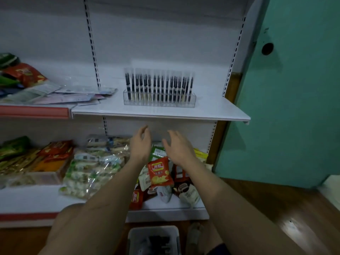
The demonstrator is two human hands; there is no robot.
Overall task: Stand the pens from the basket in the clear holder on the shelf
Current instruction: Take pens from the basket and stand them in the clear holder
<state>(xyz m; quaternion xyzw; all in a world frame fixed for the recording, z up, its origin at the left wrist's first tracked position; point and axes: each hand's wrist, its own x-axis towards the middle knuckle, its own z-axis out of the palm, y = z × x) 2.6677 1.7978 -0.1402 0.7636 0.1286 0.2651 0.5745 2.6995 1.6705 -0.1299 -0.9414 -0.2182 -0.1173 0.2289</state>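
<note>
Reaching forward side by side, the left hand (pixel 140 142) and right hand (pixel 179 147) hover below the front lip of the white shelf (pixel 217 109), fingers loose and spread, grasping nothing. On that shelf, set back from the edge, stands the clear holder (pixel 159 100), filled with upright black pens (pixel 159 85). Bare shelf lies in front of it and to its right; flat packets (pixel 73 95) lie well to its left. Under the hands, snack bags (pixel 160 171) crowd the lower shelf. On the floor between the forearms sits the basket (pixel 154 240), cut off by the bottom edge; dark things inside are too blurred to make out. A green wall (pixel 294 107) closes in on the right.
</note>
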